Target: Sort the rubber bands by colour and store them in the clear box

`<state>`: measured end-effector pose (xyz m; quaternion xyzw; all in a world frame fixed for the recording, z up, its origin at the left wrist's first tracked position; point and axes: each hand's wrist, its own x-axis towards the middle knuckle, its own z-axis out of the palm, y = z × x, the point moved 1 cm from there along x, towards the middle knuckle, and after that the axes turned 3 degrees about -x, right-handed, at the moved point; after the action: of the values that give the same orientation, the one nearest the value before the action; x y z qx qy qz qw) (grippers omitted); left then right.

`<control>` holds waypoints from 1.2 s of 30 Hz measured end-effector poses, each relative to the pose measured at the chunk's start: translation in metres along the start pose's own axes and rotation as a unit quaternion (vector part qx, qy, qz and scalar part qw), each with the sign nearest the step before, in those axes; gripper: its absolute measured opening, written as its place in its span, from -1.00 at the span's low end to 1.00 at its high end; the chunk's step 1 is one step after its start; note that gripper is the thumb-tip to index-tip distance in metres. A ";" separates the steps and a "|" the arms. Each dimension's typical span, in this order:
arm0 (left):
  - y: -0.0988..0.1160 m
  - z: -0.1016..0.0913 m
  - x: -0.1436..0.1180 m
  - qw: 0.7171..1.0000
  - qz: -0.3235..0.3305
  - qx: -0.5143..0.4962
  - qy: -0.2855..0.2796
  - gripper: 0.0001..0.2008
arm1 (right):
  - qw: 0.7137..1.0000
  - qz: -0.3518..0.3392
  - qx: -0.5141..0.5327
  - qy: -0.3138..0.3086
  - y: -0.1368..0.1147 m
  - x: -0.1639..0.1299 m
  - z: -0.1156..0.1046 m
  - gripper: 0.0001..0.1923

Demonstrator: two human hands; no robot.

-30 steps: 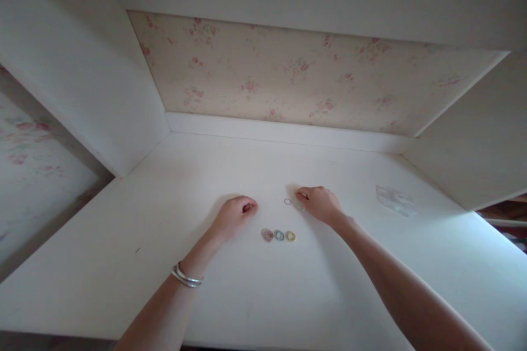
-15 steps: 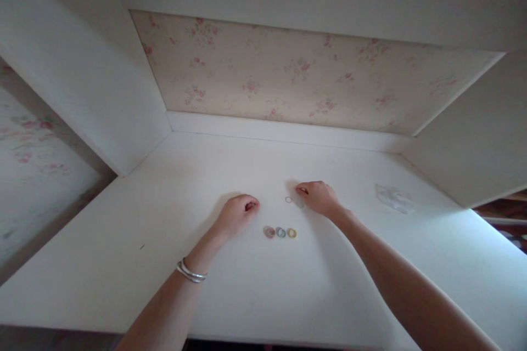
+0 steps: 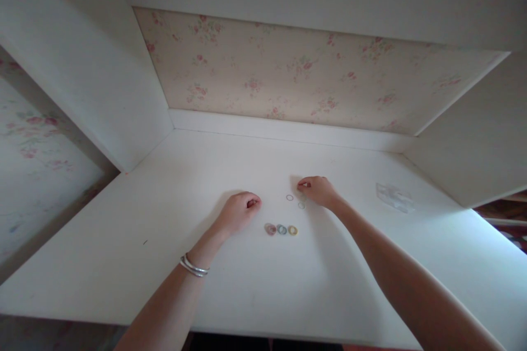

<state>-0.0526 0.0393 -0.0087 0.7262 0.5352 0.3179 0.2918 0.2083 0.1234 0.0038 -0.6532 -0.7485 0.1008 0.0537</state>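
Between our hands, three small coloured bands (image 3: 281,229) lie in a row on the white desk (image 3: 255,285), nearer the left one. Our left hand (image 3: 237,211) rests curled into a loose fist. Our right hand (image 3: 318,191) pinches its fingertips together; what they hold we cannot tell. Two clear bands (image 3: 295,201) lie just beside it.

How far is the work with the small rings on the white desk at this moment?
Looks done: three coloured rings lie side by side in a row. In hand: the right hand has its fingertips pinched near two clear rings; whether it grips one I cannot tell. The left hand rests curled on the desk. Left: the two clear rings lie apart from the row; a clear bag lies at right.
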 end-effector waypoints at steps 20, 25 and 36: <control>-0.004 0.003 0.001 0.999 0.022 0.037 0.003 -0.81 | 0.965 -0.026 0.260 0.008 -0.030 -0.126 0.018 -0.65; -0.005 0.005 0.001 0.998 0.029 0.056 0.004 -0.82 | 0.966 -0.074 0.238 0.061 -0.033 -0.132 0.025 -0.71; 0.000 0.004 0.001 0.998 0.025 0.058 0.003 -0.83 | 0.970 -0.114 0.197 0.084 -0.032 -0.133 0.026 -0.76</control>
<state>-0.0496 0.0400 -0.0108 0.7539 0.5354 0.2961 0.2396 0.1906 -0.0140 -0.0078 -0.5457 -0.7764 0.1845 0.2555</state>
